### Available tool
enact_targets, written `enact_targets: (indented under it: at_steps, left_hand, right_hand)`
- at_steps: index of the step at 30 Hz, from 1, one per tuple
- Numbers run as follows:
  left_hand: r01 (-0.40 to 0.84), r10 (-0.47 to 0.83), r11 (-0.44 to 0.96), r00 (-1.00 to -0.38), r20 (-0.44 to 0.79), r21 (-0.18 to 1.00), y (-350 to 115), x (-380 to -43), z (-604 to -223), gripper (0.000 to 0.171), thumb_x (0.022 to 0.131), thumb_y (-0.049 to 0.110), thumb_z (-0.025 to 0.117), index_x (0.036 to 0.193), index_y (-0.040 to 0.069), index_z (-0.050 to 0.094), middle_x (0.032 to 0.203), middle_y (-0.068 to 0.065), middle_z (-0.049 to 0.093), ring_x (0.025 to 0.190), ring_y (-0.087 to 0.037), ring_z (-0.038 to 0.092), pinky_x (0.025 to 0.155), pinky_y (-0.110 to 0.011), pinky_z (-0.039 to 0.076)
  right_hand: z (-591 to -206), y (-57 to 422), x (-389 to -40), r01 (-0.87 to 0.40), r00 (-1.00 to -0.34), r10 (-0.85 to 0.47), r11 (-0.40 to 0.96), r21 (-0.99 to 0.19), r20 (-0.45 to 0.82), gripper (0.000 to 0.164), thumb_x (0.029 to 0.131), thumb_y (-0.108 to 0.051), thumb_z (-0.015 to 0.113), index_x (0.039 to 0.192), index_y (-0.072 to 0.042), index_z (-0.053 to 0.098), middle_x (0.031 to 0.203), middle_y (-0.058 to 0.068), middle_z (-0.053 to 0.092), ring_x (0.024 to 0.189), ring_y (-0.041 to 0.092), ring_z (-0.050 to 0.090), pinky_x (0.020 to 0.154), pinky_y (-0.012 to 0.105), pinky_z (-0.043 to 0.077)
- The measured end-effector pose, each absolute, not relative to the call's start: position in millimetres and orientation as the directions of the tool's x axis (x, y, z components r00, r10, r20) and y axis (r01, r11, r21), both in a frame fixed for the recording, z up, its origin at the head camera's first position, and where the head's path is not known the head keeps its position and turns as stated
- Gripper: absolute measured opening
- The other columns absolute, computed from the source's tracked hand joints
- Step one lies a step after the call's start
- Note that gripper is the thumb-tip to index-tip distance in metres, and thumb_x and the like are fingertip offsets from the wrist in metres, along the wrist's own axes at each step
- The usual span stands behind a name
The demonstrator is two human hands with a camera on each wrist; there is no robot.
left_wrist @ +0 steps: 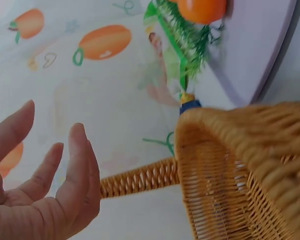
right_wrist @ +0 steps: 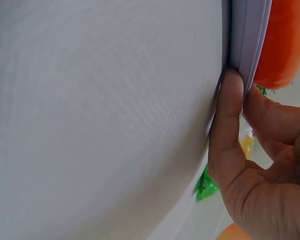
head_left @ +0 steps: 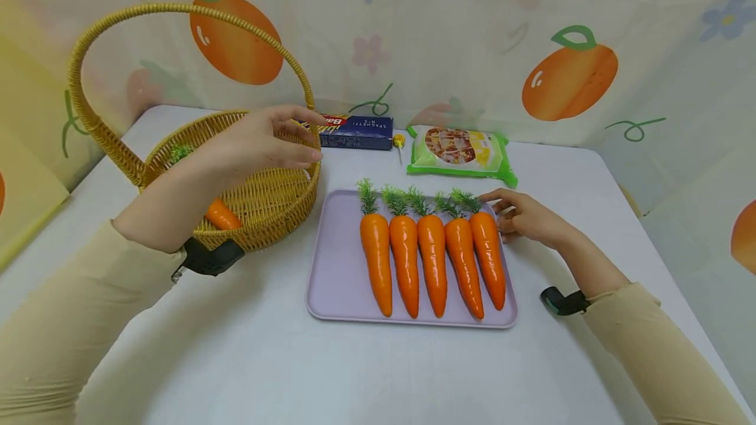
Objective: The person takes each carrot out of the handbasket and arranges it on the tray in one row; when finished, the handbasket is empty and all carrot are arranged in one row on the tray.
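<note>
My left hand (head_left: 260, 143) hovers over the wicker basket (head_left: 277, 215), thumb and fingers apart and holding nothing; the left wrist view shows the gap between them. Inside the basket lies a toy carrot (head_left: 223, 214), partly hidden under my forearm, with its green top showing. Several orange toy carrots (head_left: 432, 261) lie side by side on the lilac tray (head_left: 339, 267), leafy ends away from me. At the tray's right side, my right hand (head_left: 525, 215) pinches the rim. In the right wrist view, fingertips (right_wrist: 231, 82) meet the raised tray edge (right_wrist: 249, 40).
Behind the tray lie a blue spaghetti box (head_left: 360, 133), a small yellow-headed item (head_left: 399, 141) and a green food packet (head_left: 461, 153). The basket's tall handle (head_left: 88, 103) arches above its left side. A fruit-print cloth (head_left: 449, 18) hangs behind the white table (head_left: 378, 372).
</note>
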State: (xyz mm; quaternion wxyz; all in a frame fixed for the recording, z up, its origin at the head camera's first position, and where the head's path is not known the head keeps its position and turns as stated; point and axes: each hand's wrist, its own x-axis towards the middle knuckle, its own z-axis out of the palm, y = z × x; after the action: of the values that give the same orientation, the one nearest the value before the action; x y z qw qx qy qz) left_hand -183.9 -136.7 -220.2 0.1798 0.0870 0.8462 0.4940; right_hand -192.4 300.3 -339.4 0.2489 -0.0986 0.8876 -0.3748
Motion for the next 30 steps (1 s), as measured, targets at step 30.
enact_targets:
  at_steps: [30]
  left_hand:
    - [-0.354, 0.051, 0.496, -0.900, -0.433, 0.793, -250.5, -242.3, -242.5, 0.054, 0.098, 0.044, 0.053, 0.132, 0.006, 0.035, 0.081, 0.007, 0.050, 0.070, -0.006, 0.057, 0.072, -0.020, 0.058]
  right_hand:
    - [-340.3, 300.0, -192.9, 0.010, -0.857, -0.357, 0.708, -0.706, -0.371, 0.054, 0.094, 0.002, 0.047, 0.147, -0.005, 0.039, 0.134, 0.027, 0.042, 0.101, 0.029, 0.055, 0.077, 0.026, 0.060]
